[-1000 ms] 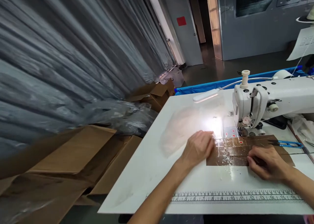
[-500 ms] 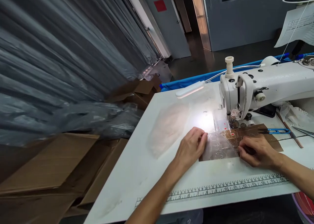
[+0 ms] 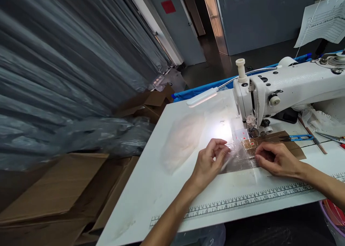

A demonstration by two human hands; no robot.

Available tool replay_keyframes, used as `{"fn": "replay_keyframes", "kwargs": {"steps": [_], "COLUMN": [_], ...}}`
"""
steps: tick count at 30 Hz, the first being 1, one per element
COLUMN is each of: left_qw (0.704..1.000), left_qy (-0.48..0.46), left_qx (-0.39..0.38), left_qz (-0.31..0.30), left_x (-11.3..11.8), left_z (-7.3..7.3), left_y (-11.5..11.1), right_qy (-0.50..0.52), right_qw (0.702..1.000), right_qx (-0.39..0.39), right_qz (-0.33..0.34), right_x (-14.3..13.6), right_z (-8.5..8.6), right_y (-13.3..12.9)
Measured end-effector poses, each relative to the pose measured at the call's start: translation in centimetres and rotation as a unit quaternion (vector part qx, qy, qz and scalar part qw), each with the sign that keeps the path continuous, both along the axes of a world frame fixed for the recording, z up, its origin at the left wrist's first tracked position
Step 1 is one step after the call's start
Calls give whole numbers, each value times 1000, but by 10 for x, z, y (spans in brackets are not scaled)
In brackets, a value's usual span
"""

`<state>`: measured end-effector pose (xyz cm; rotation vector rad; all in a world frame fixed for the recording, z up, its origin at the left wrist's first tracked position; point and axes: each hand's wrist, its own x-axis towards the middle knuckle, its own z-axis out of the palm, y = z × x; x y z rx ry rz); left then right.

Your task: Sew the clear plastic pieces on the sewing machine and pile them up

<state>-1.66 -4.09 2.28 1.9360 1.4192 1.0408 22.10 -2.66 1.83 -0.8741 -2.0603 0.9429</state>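
A sheer, see-through piece of fabric (image 3: 236,160) lies in front of the needle of a white sewing machine (image 3: 291,86), partly over a brown sheet (image 3: 294,149) with red marks near the presser foot. My left hand (image 3: 210,163) pinches the fabric's left side between thumb and forefinger and holds it slightly raised. At the fabric's right side, my right hand (image 3: 279,160) is closed, its thumb and forefinger pinched at the edge above the brown sheet. Blue thread snips (image 3: 299,137) rest on the brown sheet beyond my right hand.
The white table (image 3: 151,188) has a printed ruler (image 3: 237,206) along its front edge. A lamp (image 3: 202,97) lights the needle area. A pale sheer pile (image 3: 184,140) lies to the left. Tweezers (image 3: 327,135) and a brown stick (image 3: 312,134) lie right. Cardboard boxes (image 3: 54,188) stand beside the table.
My left hand has lifted the fabric's left side a little off the table. My right hand has shifted slightly along the right edge. The whole view has moved slightly.
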Motion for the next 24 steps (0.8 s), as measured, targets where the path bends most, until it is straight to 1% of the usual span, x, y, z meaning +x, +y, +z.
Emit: {"fn": "replay_keyframes", "kwargs": {"steps": [2, 3, 4, 5, 6, 8, 9, 10, 11, 12, 13, 14, 16, 17, 19, 22, 24], "left_qw": [993, 988, 983, 982, 984, 992, 995, 997, 996, 994, 989, 983, 967, 960, 950, 945, 945], "left_qy": [-73, -85, -89, -90, -81, -42, -12, 22, 58, 96, 136, 178, 247, 272, 305, 312, 299], "left_qx": [-58, -81, -94, -95, -86, -53, -36, -21, -8, 3, 13, 24, 51, 61, 62, 88, 121], "left_qz": [-67, -104, -126, -137, -135, -108, -91, -77, -64, -54, -46, -41, -23, -11, -4, -38, -59], "left_x": [16, 23, 28, 30, 30, 23, 17, 10, 4, -2, -7, -10, -12, -12, -8, 2, 10], "left_z": [8, 12, 17, 23, 28, 39, 43, 46, 47, 47, 45, 42, 31, 24, 10, -7, -15], "left_y": [-15, -22, -28, -31, -32, -26, -19, -11, -2, 8, 18, 28, 50, 60, 81, 111, 129], "right_qy": [14, 22, 28, 39, 48, 71, 72, 59, 30, -13, -59, -108, -178, -199, -206, -181, -181], "right_qw": [989, 978, 967, 955, 940, 907, 895, 894, 906, 926, 950, 966, 972, 970, 968, 975, 978], "right_qx": [-138, -190, -231, -266, -300, -364, -388, -397, -383, -349, -292, -230, -150, -135, -127, -111, -81], "right_qz": [52, 79, 102, 127, 155, 199, 208, 200, 175, 140, 94, 50, -19, -42, -65, -63, -59], "right_x": [-5, -7, -9, -10, -10, -8, -7, -6, -4, -4, -4, -5, -8, -10, -12, -10, -6], "right_z": [10, 14, 18, 21, 22, 22, 21, 20, 19, 17, 16, 15, 14, 14, 11, 5, -1], "right_y": [-5, -8, -11, -12, -12, -9, -5, 1, 7, 14, 20, 26, 34, 36, 37, 36, 36]}}
